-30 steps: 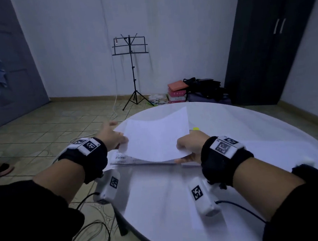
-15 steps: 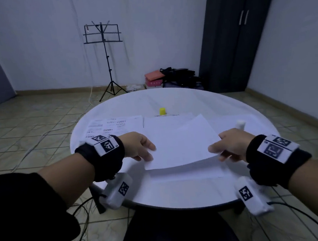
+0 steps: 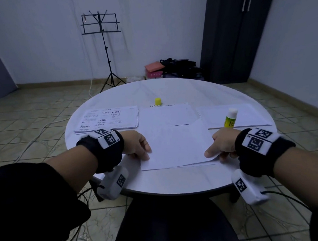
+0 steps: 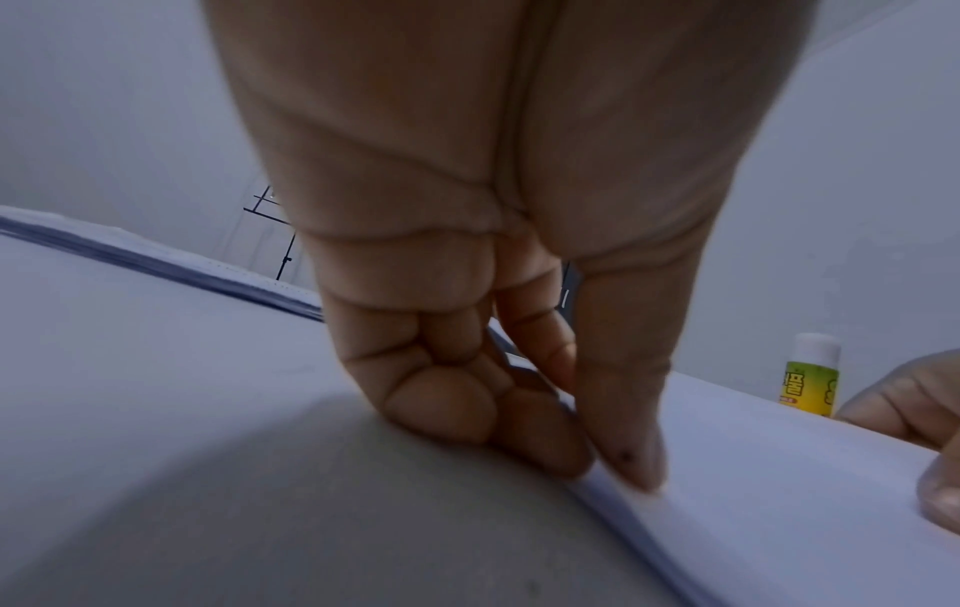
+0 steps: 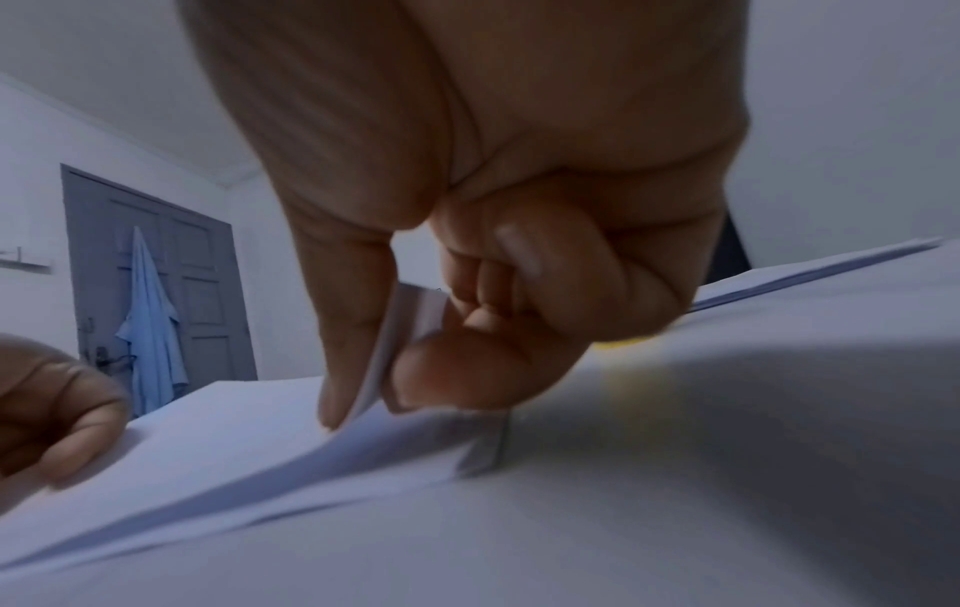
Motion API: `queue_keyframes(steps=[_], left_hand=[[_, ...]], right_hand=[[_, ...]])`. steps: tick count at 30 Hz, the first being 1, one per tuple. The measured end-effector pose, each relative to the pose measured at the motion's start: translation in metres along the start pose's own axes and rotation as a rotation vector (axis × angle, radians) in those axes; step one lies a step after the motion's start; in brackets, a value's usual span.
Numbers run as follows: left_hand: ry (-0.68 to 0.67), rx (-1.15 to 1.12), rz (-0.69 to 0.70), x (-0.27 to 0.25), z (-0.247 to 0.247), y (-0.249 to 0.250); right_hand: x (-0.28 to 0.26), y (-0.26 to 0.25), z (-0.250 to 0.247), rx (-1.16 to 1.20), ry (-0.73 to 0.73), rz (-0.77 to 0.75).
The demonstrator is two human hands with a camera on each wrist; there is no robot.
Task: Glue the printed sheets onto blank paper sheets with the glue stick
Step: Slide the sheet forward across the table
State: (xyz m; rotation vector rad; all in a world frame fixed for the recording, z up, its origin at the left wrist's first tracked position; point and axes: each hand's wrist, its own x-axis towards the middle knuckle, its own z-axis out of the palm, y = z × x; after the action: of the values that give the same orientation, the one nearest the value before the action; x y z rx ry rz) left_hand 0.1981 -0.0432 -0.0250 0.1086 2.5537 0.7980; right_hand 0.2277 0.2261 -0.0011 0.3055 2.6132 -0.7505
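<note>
the top sheet (image 3: 177, 145) lies white side up in front of me on the round table (image 3: 178, 179), on another sheet whose edge peeks out below it. i cannot see any print on it from here.

my right hand (image 3: 222, 144) pinches the sheet's right edge. in the right wrist view the thumb (image 5: 353, 328) is on top and a finger is under, with the paper edge bent up between them. the other fingers are curled in.

my left hand (image 3: 137, 146) is at the sheet's left edge. in the left wrist view the fingers (image 4: 623, 410) point down and their tips touch the paper edge right where it meets the table. they look pressed close together, but i cannot tell if they pinch the paper or only push on it.

a bit farther out, the glue stick (image 3: 230, 118) stands up near my right hand on a pile of blank paper sheets (image 3: 249, 113). its yellow cap (image 3: 158, 101) sits apart, past the middle pile. the printed sheets (image 3: 108, 118) are in a pile on the left, and i can read "sample" and "fragile" there.

i think i am at the laying-down step, lining this sheet up on the one below. next i would match the corners, let go on the right, and rub the paper flat from one side so it does not wrinkle.
</note>
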Motion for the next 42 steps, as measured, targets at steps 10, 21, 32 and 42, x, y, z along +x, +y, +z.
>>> queue_keyframes(steps=[10, 21, 32, 42], left_hand=[[-0.012, 0.026, 0.004, 0.000, 0.000, 0.001], [-0.011, 0.138, 0.033, 0.000, 0.001, 0.004], [-0.006, 0.171, 0.037, 0.002, 0.002, 0.005], [0.005, 0.200, 0.033, 0.005, 0.001, 0.004]], right_hand=[[0.007, 0.002, 0.002, -0.011, -0.023, 0.006], [0.012, 0.003, 0.005, -0.008, -0.023, 0.008], [0.010, 0.001, 0.006, -0.035, -0.033, 0.005], [0.009, 0.000, 0.007, -0.049, -0.033, 0.014]])
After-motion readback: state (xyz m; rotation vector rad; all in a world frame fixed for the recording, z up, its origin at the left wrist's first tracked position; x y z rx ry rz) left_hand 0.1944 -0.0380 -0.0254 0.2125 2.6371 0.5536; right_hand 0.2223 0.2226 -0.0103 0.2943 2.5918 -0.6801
